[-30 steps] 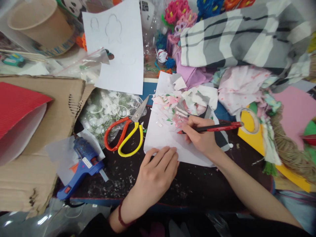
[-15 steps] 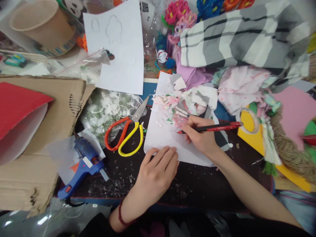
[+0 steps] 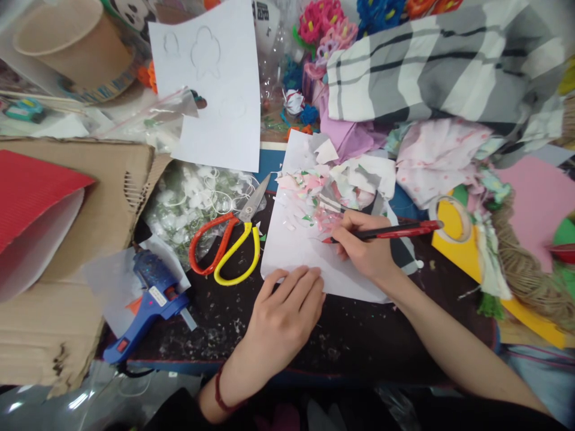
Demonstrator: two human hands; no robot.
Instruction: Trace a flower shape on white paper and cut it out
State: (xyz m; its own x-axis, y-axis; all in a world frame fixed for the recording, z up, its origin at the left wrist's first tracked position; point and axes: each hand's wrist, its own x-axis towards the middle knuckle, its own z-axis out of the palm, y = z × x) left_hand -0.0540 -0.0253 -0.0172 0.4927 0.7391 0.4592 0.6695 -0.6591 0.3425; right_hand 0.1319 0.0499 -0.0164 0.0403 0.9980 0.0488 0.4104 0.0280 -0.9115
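My right hand (image 3: 362, 248) is shut on a slim red-and-black craft knife (image 3: 395, 231), its tip pressed to a white paper sheet (image 3: 291, 257). Pink, green and white paper scraps (image 3: 309, 191) lie heaped just above the tip. My left hand (image 3: 285, 314) rests flat with fingers apart on the sheet's lower edge, pinning it to the dark, glue-speckled worktable (image 3: 197, 335). Orange-and-yellow-handled scissors (image 3: 224, 251) lie left of that hand, blades open. A blue glue gun (image 3: 155, 299) lies further left.
Corrugated cardboard (image 3: 67, 317) with a red folded sheet (image 3: 31, 191) fills the left. Above lie a traced white sheet (image 3: 211, 102) and a bag of white trimmings (image 3: 188, 203). Plaid cloth (image 3: 440, 66), paper flowers (image 3: 327, 30), a tape roll (image 3: 451, 218) and twine (image 3: 525, 275) crowd the back and right.
The view has shifted only slightly. Both hands, the knife and the paper stay almost in the same place.
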